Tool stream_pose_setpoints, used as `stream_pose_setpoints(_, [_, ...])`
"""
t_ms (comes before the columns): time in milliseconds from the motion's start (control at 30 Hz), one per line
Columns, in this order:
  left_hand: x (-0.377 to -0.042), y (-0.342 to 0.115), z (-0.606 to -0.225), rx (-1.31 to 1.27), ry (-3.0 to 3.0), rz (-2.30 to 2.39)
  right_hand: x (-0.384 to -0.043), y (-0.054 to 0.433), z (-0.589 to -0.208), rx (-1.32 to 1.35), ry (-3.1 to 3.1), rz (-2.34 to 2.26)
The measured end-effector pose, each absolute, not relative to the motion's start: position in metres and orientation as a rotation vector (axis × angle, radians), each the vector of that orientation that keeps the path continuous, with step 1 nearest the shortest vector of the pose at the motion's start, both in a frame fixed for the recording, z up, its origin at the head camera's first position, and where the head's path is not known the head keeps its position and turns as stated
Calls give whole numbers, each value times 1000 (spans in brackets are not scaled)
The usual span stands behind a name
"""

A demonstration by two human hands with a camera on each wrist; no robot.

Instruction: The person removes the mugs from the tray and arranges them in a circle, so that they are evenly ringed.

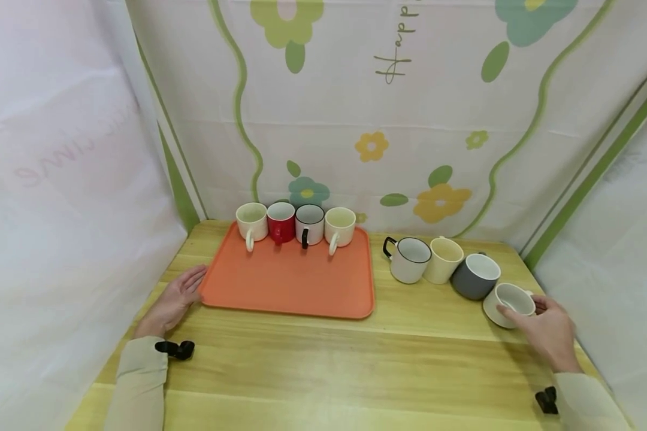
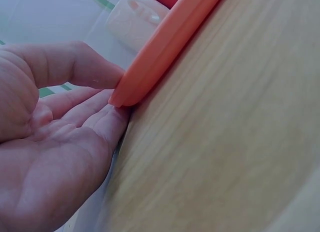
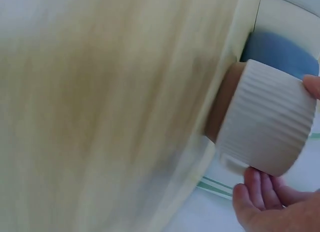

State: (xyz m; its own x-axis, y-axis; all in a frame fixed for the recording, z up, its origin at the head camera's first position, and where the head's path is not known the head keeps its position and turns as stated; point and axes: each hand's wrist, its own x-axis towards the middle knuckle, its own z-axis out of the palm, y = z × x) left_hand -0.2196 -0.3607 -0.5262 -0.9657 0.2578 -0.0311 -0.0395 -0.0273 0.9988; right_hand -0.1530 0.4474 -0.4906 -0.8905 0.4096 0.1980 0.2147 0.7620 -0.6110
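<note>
My right hand (image 1: 550,329) holds a ribbed off-white mug (image 3: 267,117) with a brown base, at the right end of a row of mugs. Its thumb lies at the mug's rim, its fingers on the far side near the handle. Whether the base touches the table cannot be told. My left hand (image 1: 175,299) touches the left edge of an orange tray (image 1: 291,284) with thumb and fairly straight fingers (image 2: 95,109). Along the tray's back edge stand a cream mug (image 1: 252,222), a red mug (image 1: 281,226), a black-rimmed white mug (image 1: 310,228) and another cream mug (image 1: 339,229).
Right of the tray, a larger black-rimmed white mug (image 1: 410,266), a pale yellow mug (image 1: 442,263) and a dark grey mug (image 1: 474,281) stand close together on the wooden table (image 1: 323,371). Flower-printed cloth (image 1: 323,108) hangs behind the table, with white cloth along both sides.
</note>
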Motion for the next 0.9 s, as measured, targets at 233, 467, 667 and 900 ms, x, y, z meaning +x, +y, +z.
stream_pose_setpoints(233, [-221, -360, -527, 241, 2051, 2086, -150, 434, -459, -386, -2732, 823])
stream_pose_setpoints(467, [-219, -362, -526, 229, 2028, 2111, -155, 379, -433, -166, -2740, 844])
stream_pose_setpoints(667, [-219, -364, -525, 216, 2048, 2094, -172, 323, -432, 48, -2710, 878])
stream_pose_setpoints(900, [-221, -362, -526, 218, 2070, 2078, -202, 258, -438, 239, -2720, 1023])
